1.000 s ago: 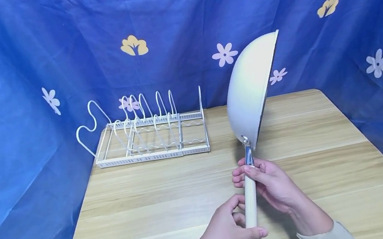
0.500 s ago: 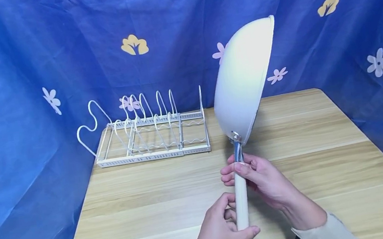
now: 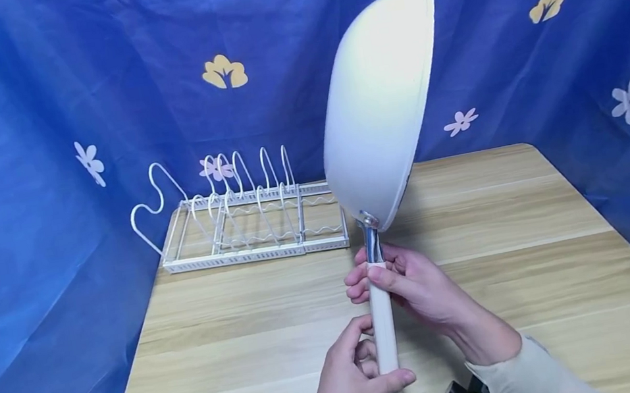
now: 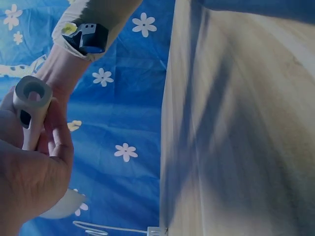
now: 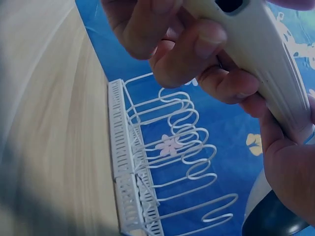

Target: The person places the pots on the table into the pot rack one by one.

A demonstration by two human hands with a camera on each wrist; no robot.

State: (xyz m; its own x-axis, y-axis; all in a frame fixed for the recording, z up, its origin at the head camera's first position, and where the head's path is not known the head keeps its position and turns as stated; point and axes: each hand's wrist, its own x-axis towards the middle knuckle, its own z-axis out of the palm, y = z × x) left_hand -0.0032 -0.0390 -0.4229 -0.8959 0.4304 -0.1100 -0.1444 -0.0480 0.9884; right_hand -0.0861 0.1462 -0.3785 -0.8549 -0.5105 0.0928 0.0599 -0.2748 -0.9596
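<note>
A white wok (image 3: 380,101) with a dark inside is held up above the table, its bowl on edge and its pale handle (image 3: 384,333) pointing down toward me. Near the handle's lower end my left hand (image 3: 347,378) grips it, thumb across the front. Higher up, just below the metal collar, my right hand (image 3: 423,288) holds the same handle between thumb and fingers. The right wrist view shows the handle (image 5: 268,64) close up, with fingers of both hands around it. In the left wrist view the hollow end of the handle (image 4: 33,91) shows.
A white wire pan rack (image 3: 257,254) stands at the table's back left, its upright loops in rows. The wok's bowl overlaps the rack's right end in the head view. A blue patterned cloth (image 3: 156,78) hangs behind and beside the wooden table (image 3: 238,339).
Both hands have carried the wok leftward and upward, toward the rack's right end. The bowl's white outside has turned more toward me. The grip of both hands stays alike.
</note>
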